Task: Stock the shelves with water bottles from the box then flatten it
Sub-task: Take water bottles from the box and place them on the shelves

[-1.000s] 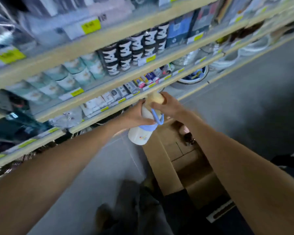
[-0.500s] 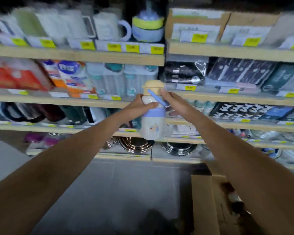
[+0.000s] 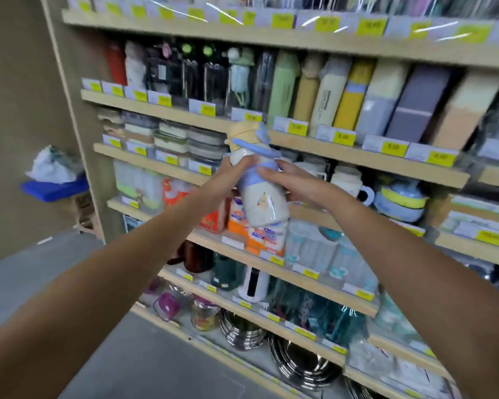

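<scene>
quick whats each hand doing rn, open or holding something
Left hand: closed, holding the water bottle at its upper part.
Right hand: closed, holding the same water bottle from the other side.

Water bottle [image 3: 267, 205] before the shelves [image 3: 357, 156], left hand [image 3: 228, 175] on its left side, right hand [image 3: 296, 185] on its right side

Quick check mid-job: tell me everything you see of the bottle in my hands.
The cream plastic-looking water bottle has a small cartoon print, a lilac-blue collar and strap, and a pale yellow cap. It is in the air before the light wooden shelves, tilted, cap leaning left. The left hand grips its neck; the right hand grips its collar. Nothing else touches it.
</scene>
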Motion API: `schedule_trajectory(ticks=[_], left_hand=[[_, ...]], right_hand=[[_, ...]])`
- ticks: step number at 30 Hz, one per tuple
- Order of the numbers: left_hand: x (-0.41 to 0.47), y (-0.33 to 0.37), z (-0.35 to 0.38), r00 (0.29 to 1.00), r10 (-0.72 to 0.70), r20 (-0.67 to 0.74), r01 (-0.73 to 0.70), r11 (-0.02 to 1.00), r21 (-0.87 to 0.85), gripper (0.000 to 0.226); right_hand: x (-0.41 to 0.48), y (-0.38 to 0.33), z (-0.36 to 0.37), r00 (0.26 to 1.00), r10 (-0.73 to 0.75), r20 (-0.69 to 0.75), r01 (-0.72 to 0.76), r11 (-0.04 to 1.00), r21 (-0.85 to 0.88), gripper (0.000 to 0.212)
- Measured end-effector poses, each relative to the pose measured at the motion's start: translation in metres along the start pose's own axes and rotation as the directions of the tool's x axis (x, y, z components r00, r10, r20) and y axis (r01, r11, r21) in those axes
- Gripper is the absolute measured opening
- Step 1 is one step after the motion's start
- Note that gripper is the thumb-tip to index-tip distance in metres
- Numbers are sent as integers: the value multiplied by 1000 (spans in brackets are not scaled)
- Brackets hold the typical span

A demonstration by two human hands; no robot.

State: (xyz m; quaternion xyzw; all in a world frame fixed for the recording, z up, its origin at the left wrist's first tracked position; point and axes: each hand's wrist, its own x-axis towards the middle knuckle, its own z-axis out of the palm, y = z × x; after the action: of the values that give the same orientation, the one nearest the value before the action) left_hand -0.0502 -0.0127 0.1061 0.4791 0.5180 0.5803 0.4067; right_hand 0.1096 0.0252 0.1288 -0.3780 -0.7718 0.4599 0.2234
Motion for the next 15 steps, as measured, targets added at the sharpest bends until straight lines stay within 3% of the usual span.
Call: schedule_trajectory(ticks=[2, 4, 6, 8, 10, 12, 13, 15], left_hand=[[17, 17, -31, 998, 45, -38, -46, 999, -25, 36], [31, 39, -60, 995, 65, -82, -67, 998, -20, 48], [50, 61, -90, 986, 111, -121, -114, 993, -16, 39], [71, 81, -118, 975, 141, -174, -146, 989, -21, 31], [90, 102, -142, 964, 182, -196, -188, 982, -15, 32], [108, 122, -167, 954, 232, -190, -243, 969, -39, 29], [119, 130, -180, 953, 248, -174, -262, 963, -66, 40], [146, 142, -206, 955, 261, -143, -275, 957, -91, 82]], right_hand=[[31, -30, 10, 997, -76, 10, 77, 994, -74, 45], [64, -59, 20, 985, -169, 15, 170, 980, -107, 45], [94, -90, 30, 971, -238, -2, 236, 964, -122, 36], [123, -117, 37, 955, -294, -24, 290, 951, -109, 15], [156, -144, 42, 937, -343, -64, 337, 937, -86, 12], [191, -171, 46, 916, -377, -134, 364, 925, -112, 29], [206, -183, 48, 906, -388, -170, 372, 920, -122, 43], [240, -206, 49, 877, -423, -228, 404, 906, -129, 52]])
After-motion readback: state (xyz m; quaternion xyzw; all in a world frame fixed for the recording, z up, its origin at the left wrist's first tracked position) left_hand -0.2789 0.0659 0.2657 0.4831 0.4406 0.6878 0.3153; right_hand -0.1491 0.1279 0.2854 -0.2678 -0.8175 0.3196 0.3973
